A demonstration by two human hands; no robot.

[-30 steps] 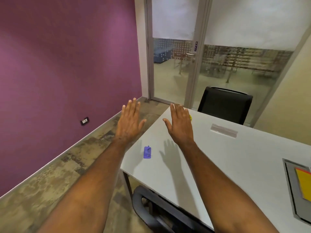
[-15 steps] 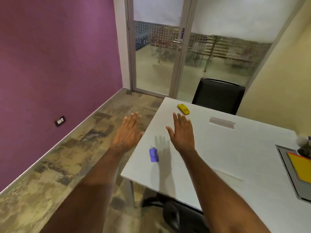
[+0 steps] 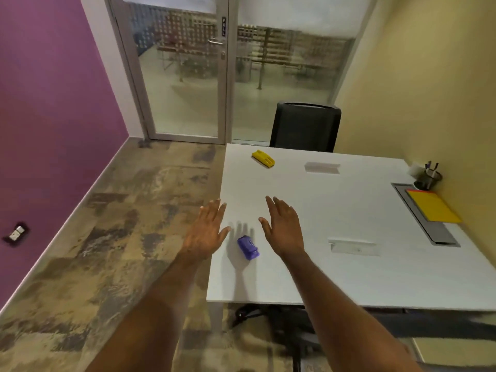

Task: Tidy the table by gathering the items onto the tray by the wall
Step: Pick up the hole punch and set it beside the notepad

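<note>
Hands: left hand (image 3: 205, 234) and right hand (image 3: 281, 226) both flat, fingers straight, holding nothing, above near-left table (image 3: 335, 210) corner.
Purple item (image 3: 248, 247): on table between hands, untouched.
Yellow item (image 3: 263, 158): far-left corner.
Tray (image 3: 440, 234): far right, by wall.
Risk: purple item sits near left edge; a clumsy grab could knock it off.

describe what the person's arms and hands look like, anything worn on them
Both arms are bare from the lower edge of the picture out to the fingers: no sleeves show, and no gloves, watch, bracelets or rings can be seen on the left hand or the right hand. Only the backs of the hands face the camera. Nothing marks either forearm that can be made out.
</note>
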